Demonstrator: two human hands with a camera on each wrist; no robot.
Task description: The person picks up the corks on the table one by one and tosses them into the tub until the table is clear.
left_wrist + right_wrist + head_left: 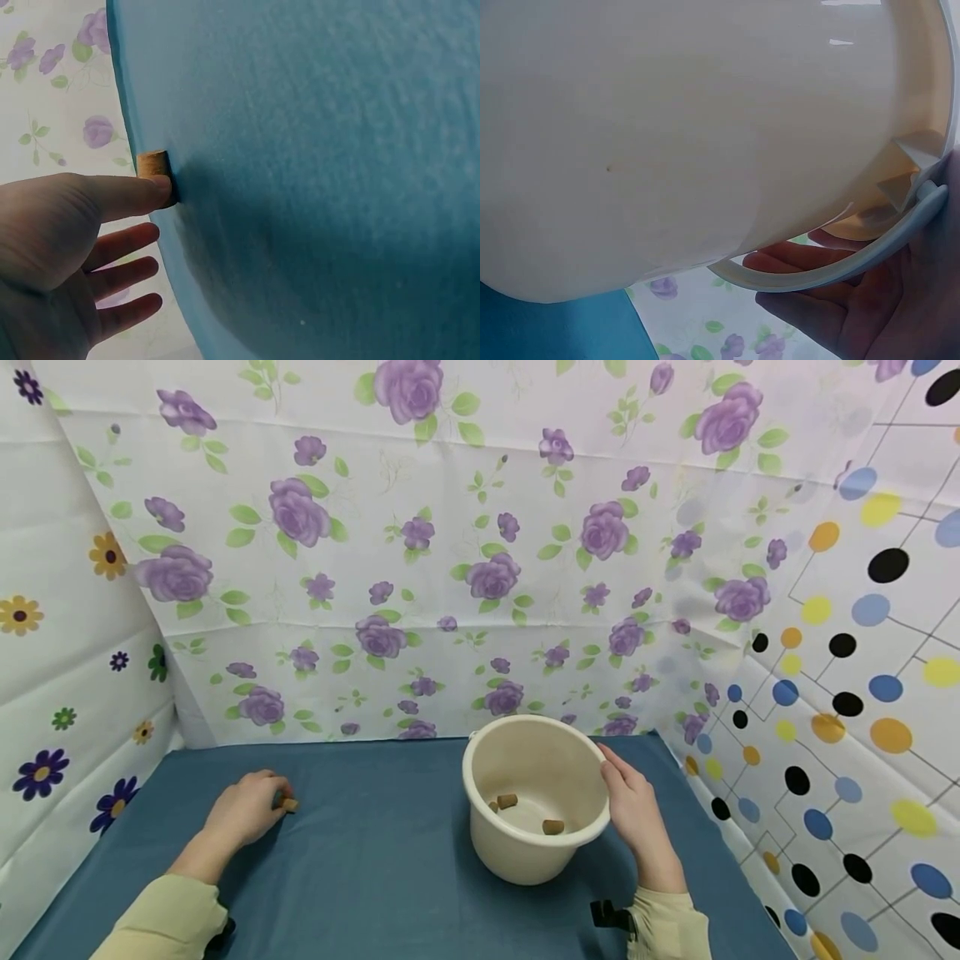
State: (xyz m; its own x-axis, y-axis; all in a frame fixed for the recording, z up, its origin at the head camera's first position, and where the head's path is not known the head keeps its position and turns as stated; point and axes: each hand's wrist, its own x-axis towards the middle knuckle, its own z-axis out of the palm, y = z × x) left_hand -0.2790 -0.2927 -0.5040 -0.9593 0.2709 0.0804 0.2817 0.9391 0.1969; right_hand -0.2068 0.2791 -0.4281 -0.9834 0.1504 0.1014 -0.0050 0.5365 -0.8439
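Observation:
My left hand (pixel 251 810) is over the left part of the table, pinching a small brown cork (pixel 154 163) between thumb and index finger. In the left wrist view its other fingers are spread apart, and the cork is at the blue cloth. A cream bucket (pixel 517 860) stands right of the middle, and my right hand (pixel 633 797) grips its right side at the rim. In the right wrist view the fingers curl around the bucket's handle (pixel 802 281). Inside the bucket lie a cork (pixel 507 800), another cork (pixel 553 827) and a third, partly hidden brown piece (pixel 492 807).
A blue cloth (pixel 375 860) covers the table. Behind it hangs a white curtain (pixel 435 585) with purple flowers. A flowered sheet (pixel 67 677) borders the left side, and a dotted sheet (pixel 847 760) the right.

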